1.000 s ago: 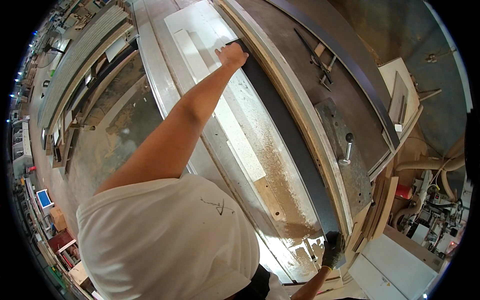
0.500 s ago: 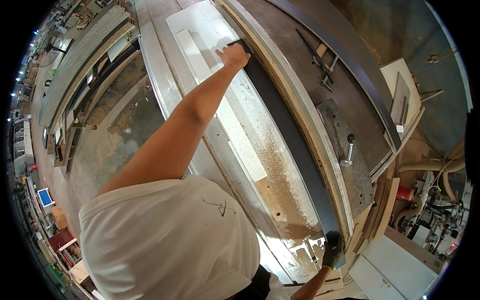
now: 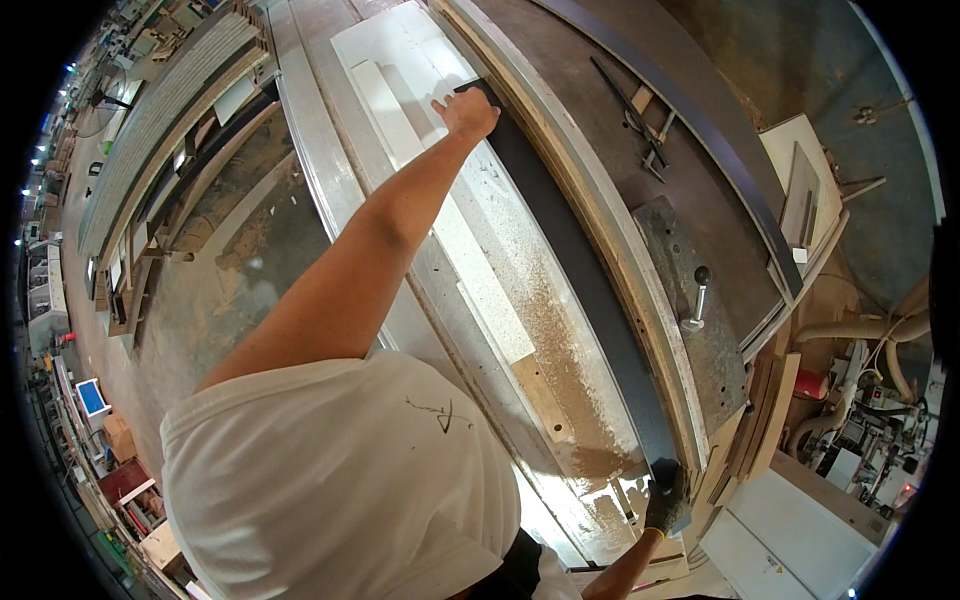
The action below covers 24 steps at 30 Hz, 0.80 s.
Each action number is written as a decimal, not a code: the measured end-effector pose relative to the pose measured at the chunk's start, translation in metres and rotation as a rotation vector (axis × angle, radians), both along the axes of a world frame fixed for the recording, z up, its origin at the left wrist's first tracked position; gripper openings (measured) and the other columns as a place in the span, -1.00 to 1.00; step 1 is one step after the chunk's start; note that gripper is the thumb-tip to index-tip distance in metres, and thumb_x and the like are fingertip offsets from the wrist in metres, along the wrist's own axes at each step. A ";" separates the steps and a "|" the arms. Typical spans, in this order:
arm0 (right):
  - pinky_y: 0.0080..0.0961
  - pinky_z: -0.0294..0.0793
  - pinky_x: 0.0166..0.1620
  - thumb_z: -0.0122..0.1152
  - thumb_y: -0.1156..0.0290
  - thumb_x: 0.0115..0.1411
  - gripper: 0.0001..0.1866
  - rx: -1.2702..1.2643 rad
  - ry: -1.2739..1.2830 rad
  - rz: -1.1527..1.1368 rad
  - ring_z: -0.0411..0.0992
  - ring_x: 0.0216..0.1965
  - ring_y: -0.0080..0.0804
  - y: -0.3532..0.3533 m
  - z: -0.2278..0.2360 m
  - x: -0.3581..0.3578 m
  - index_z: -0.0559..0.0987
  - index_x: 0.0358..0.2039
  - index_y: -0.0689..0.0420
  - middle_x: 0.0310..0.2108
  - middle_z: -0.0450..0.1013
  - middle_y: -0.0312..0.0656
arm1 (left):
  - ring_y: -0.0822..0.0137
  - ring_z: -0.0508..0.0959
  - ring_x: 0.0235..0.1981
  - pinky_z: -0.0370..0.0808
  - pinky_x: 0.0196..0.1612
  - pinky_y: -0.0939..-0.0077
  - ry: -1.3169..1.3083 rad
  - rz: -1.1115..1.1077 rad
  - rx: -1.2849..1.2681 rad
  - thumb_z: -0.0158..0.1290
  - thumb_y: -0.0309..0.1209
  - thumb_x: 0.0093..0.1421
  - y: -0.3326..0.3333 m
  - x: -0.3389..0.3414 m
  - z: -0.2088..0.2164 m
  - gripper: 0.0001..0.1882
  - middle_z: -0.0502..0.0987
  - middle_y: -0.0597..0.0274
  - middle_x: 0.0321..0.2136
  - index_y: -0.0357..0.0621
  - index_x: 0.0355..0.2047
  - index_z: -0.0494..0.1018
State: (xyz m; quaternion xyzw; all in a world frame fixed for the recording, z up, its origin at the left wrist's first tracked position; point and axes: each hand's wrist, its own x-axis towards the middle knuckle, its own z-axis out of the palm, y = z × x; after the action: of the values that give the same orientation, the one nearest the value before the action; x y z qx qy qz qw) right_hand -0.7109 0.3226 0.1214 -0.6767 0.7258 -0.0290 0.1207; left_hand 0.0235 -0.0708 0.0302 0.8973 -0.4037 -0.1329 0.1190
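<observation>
A long, narrow dark grey board (image 3: 570, 225) lies lengthwise on the machine bed, along a wooden rail. My bare left hand (image 3: 470, 112) reaches out to the board's far end, its fingers closed over the edge there. At the near end, on the lower right, my right hand (image 3: 665, 500) wears a dark glove and grips the board; its fingers are partly hidden. Beside the board lies a white strip (image 3: 460, 250) on the pale bed (image 3: 395, 30), with sawdust (image 3: 575, 400) scattered towards the near end.
The wooden rail (image 3: 590, 215) runs along the board's right side. Beyond it are a black clamp-like bar (image 3: 630, 115) and a metal plate with a lever handle (image 3: 700, 295). Stacked panels (image 3: 175, 110) stand to the left. A white cabinet (image 3: 790, 535) is at the lower right.
</observation>
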 end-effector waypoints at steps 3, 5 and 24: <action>-0.22 0.45 0.10 0.44 0.61 -0.14 -0.47 -0.065 -0.085 -0.010 0.52 -0.03 -0.08 -0.007 0.008 0.021 0.59 -0.06 0.14 -0.08 0.61 -0.13 | -0.10 0.41 0.27 0.01 0.39 -0.28 0.013 0.001 0.015 0.26 -0.01 0.16 0.001 0.002 0.001 -0.49 0.57 -0.08 0.08 -0.09 -0.02 0.59; -0.22 0.45 0.10 0.45 0.61 -0.15 -0.46 -0.109 -0.037 0.014 0.52 -0.03 -0.07 -0.005 0.001 0.016 0.58 -0.06 0.14 -0.10 0.61 -0.12 | -0.11 0.39 0.28 0.00 0.40 -0.28 0.009 0.009 0.006 0.25 -0.02 0.17 0.002 0.001 0.000 -0.49 0.56 -0.09 0.09 -0.09 -0.01 0.59; -0.11 0.44 0.15 0.57 0.47 -0.24 -0.27 -0.064 0.012 0.013 0.47 0.08 0.05 0.002 -0.025 -0.010 0.56 0.05 0.11 0.01 0.56 -0.03 | -0.13 0.39 0.28 0.00 0.41 -0.24 0.004 -0.006 0.018 0.26 -0.02 0.16 0.003 -0.004 0.005 -0.51 0.57 -0.09 0.09 -0.08 -0.03 0.60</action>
State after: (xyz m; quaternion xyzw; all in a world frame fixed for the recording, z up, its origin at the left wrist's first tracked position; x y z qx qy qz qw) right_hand -0.7212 0.3249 0.0967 -0.6850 0.7208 -0.0474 0.0946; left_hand 0.0199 -0.0681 0.0347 0.8969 -0.4050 -0.1387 0.1113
